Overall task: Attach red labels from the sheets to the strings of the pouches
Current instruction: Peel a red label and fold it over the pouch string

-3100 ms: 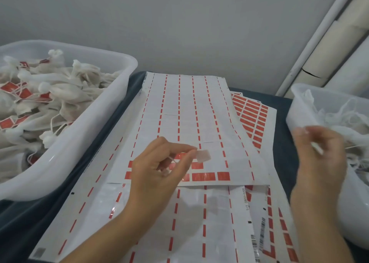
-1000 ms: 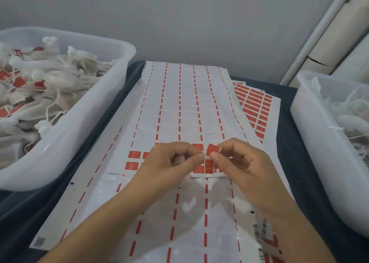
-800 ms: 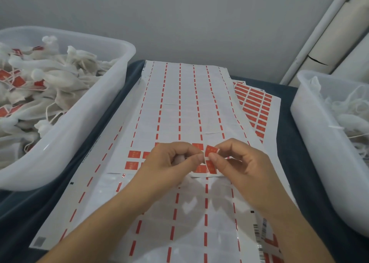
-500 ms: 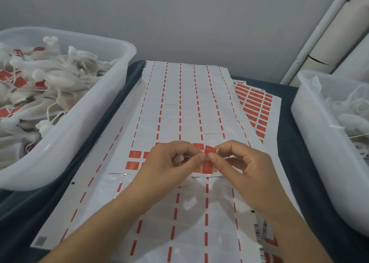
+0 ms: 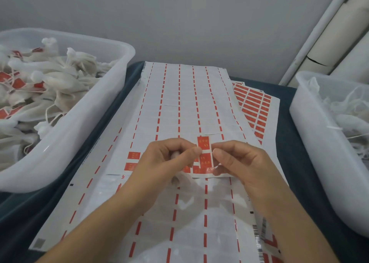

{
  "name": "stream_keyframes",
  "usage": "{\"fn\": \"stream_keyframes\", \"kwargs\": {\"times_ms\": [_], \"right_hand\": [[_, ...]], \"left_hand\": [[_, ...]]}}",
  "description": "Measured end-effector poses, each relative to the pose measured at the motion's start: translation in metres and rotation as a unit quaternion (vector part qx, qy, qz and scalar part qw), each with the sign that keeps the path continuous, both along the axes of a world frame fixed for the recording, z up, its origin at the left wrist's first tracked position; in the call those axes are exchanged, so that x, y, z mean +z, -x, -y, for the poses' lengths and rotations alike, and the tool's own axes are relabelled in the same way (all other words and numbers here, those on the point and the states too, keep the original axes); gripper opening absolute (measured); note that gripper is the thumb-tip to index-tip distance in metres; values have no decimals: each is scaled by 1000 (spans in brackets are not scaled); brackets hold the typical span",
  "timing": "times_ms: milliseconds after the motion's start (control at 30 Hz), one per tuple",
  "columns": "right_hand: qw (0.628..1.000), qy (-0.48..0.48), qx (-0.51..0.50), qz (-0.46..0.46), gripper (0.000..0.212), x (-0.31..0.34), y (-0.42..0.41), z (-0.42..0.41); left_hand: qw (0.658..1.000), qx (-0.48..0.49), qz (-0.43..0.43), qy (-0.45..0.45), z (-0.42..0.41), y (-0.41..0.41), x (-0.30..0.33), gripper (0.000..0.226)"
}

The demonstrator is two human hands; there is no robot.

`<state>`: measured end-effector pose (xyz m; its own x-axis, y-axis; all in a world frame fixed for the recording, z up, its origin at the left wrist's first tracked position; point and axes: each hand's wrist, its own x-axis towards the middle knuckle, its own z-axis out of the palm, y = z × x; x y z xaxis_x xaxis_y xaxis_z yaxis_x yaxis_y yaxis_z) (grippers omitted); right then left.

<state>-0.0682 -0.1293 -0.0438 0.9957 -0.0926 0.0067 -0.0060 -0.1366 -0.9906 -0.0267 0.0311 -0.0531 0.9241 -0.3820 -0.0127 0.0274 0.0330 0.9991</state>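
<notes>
Her left hand point(image 5: 169, 158) pinches the string with a pouch point(image 5: 175, 154) tucked under its fingers; the right hand point(image 5: 237, 160) pinches a red label point(image 5: 204, 142) above the sheet point(image 5: 189, 102). She should fold it squarely over the string. A moment ago the label was tilted lower; now it stands upright.

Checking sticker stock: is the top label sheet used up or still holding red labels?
Nearly used up: the top sheet shows mostly bare backing, with a few red labels left at its near edge.
</notes>
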Motion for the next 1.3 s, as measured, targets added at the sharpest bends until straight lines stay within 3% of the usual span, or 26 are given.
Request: {"fn": "stream_keyframes", "kwargs": {"times_ms": [267, 400, 467, 533, 667, 800, 900, 1000, 1067, 1133, 1167, 1233, 1300], "right_hand": [[998, 48, -35, 38, 13, -4, 0, 0], [993, 101, -49, 42, 15, -5, 0, -1], [993, 103, -51, 37, 16, -5, 0, -1], [995, 85, -51, 24, 18, -4, -1, 0], [998, 51, -43, 6, 21, -2, 1, -3], [996, 78, -25, 36, 14, 1, 3, -1], [969, 218, -36, 108, 5, 0, 4, -2], [911, 345, -55, 217, 8, -2, 4, 0], [906, 339, -74, 241, 9, -2, 5, 1], [949, 212, -113, 202, 10, 1, 7, 0], [971, 118, -127, 165, 16, 2, 7, -2], [986, -14, -129, 101, 25, 0, 7, -6], [990, -55, -109, 68, 29, -3, 6, -14]], "left_hand": [[1000, 1, 13, -12, 3, 1, -1, 35], [989, 26, 105, -101, 5, -1, -4, 14], [974, 55, 169, -143, 5, -1, -7, 17], [953, 100, 228, -173, 6, -2, -9, 35], [852, 140, 451, -226, 6, -2, -15, 38], [829, 119, 500, -222, 5, 0, -19, 31], [822, 127, 504, -232, 4, 1, -19, 30], [838, 118, 484, -222, 5, 1, -19, 30], [888, 100, 410, -182, 7, 2, -17, 29], [965, 90, 228, -96, 8, 5, -10, 28], [987, 84, 131, -47, 8, 5, -9, 25], [996, 80, -6, 25, 6, 3, -5, 30], [992, 84, -66, 70, 5, 3, -2, 33]]}}
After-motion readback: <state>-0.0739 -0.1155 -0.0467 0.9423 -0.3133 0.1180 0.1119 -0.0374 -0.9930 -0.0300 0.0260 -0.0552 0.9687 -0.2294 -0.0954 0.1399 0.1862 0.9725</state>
